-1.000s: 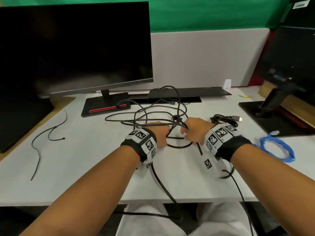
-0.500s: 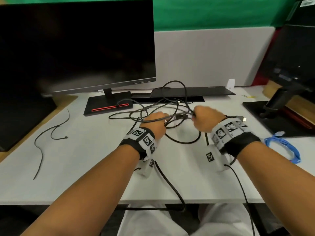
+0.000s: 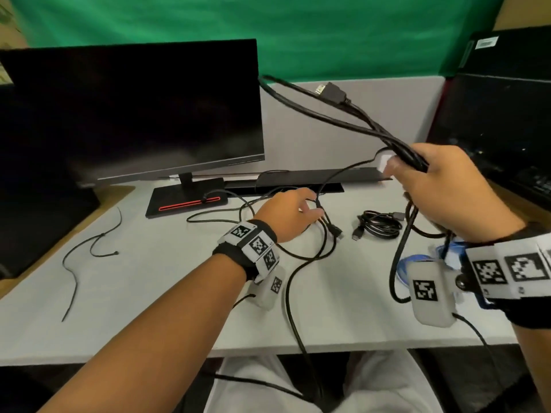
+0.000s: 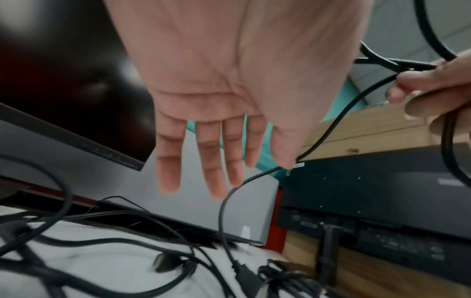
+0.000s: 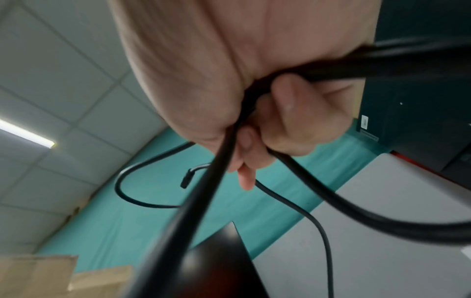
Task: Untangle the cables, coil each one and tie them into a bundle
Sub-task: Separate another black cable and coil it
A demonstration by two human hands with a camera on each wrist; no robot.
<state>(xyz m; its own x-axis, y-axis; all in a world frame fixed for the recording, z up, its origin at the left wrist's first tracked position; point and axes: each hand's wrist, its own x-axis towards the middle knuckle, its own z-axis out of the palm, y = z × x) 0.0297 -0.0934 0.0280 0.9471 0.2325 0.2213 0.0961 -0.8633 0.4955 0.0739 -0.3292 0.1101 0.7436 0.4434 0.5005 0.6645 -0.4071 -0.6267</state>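
My right hand (image 3: 441, 180) is raised above the desk and grips several loops of thick black cable (image 3: 357, 123). One plug end (image 3: 331, 92) sticks up to the upper left. In the right wrist view the fingers (image 5: 280, 121) curl tightly round the black cable (image 5: 203, 201). My left hand (image 3: 289, 216) hovers low over the remaining black cable tangle (image 3: 313, 248) on the white desk. Its fingers (image 4: 216, 161) are straight and hold nothing. A thin cable (image 4: 318, 137) runs from the right hand past the left thumb down to the desk.
A small coiled black cable (image 3: 380, 226) lies right of the tangle, and a blue cable (image 3: 408, 263) sits under my right wrist. A thin black cord (image 3: 71, 263) lies at the left. A monitor (image 3: 134, 114) and its base (image 3: 185, 201) stand behind; another monitor (image 3: 501, 129) is at the right.
My right hand has lifted up and to the right, pulling loops of black cable off the desk. The left hand has let go and opened over the tangle.
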